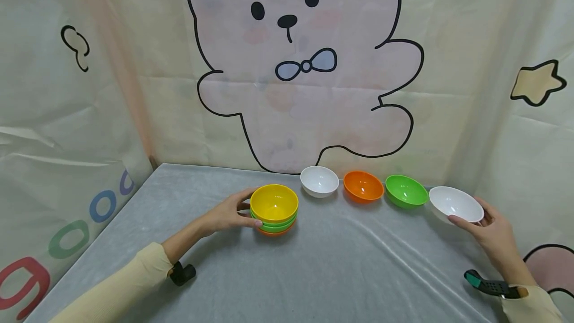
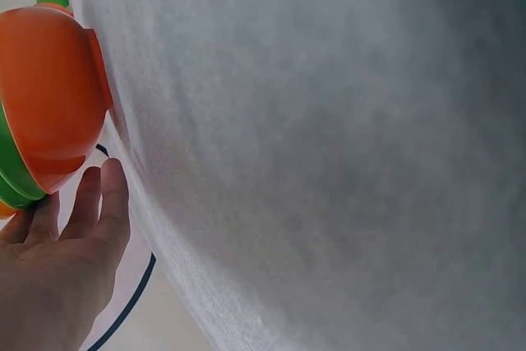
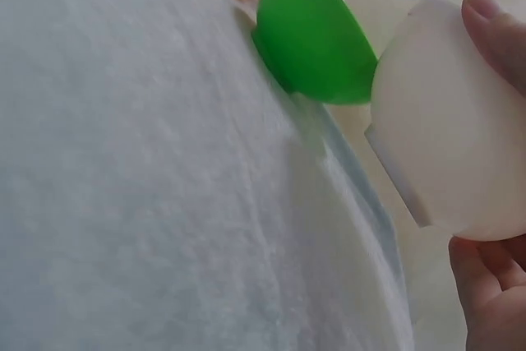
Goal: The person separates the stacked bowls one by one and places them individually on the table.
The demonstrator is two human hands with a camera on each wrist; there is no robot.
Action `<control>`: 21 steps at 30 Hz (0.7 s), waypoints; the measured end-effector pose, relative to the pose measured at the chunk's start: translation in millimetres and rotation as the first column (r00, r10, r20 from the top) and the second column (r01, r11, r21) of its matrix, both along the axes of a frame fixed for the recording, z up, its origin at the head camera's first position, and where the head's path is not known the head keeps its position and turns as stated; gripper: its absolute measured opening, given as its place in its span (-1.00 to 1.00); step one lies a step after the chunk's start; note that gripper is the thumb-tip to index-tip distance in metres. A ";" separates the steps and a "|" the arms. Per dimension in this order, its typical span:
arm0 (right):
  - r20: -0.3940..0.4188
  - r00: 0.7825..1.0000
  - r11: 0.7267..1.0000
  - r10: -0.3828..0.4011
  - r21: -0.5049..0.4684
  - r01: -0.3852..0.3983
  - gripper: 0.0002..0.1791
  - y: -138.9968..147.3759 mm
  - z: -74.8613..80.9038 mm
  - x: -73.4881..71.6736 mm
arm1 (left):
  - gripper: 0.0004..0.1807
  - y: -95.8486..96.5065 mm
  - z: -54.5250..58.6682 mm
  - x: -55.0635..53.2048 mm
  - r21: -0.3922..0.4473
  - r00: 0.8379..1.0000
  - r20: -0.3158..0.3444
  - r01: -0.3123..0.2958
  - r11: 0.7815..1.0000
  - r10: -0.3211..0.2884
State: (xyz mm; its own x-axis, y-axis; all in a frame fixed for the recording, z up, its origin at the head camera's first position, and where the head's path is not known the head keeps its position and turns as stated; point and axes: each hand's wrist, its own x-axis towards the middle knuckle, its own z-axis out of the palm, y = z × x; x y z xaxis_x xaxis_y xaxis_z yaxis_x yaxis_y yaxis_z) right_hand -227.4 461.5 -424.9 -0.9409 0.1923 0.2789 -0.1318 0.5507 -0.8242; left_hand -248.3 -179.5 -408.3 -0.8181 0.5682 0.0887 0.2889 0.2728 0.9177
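My left hand (image 1: 227,213) grips a stack of bowls from its left side, thumb in front and fingers behind. On top is a yellow bowl (image 1: 274,203), then green bowls (image 1: 280,227), with an orange bowl (image 2: 53,84) at the bottom, its foot right at the grey cloth. At the right, my right hand (image 1: 495,231) holds a white bowl (image 1: 455,203) by its right side. In the right wrist view this white bowl (image 3: 452,121) stands off the cloth, its side overlapping the green bowl's rim.
Along the back edge of the cloth-covered table (image 1: 323,263) stand another white bowl (image 1: 319,182), an orange bowl (image 1: 363,187) and a green bowl (image 1: 406,192), in a row. Behind them hangs a curtain (image 1: 448,64) with a cartoon bear printed on it.
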 end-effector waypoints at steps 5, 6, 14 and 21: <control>-0.007 0.999 0.999 -0.032 0.028 0.032 -0.02 6.3 -2.6 -7.5 | -0.12 -0.2 0.4 -0.7 0.001 1.000 0.006 0.002 1.000 -0.002; -0.004 0.999 0.999 -0.042 0.035 0.042 -0.02 7.4 -3.1 -9.1 | -0.12 -0.2 0.5 -0.6 0.001 1.000 0.007 0.002 1.000 -0.002; 0.042 0.990 0.985 -0.135 0.111 0.130 -0.01 14.0 -8.5 -21.8 | -0.12 0.0 1.6 0.0 -0.004 1.000 0.011 -0.001 1.000 0.001; 0.020 0.987 0.980 -0.158 0.126 0.155 -0.09 21.2 -16.9 -34.2 | -0.11 0.2 1.5 0.0 -0.013 1.000 0.007 -0.004 1.000 0.004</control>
State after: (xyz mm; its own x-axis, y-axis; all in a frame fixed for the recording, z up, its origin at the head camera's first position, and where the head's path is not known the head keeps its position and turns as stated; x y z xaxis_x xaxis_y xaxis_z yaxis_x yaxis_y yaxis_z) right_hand -261.7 482.7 -441.8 -0.9100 0.3035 0.2823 -0.0125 0.6607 -0.7505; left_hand -248.3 -179.2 -406.8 -0.8209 0.5661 0.0755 0.2815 0.2861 0.9159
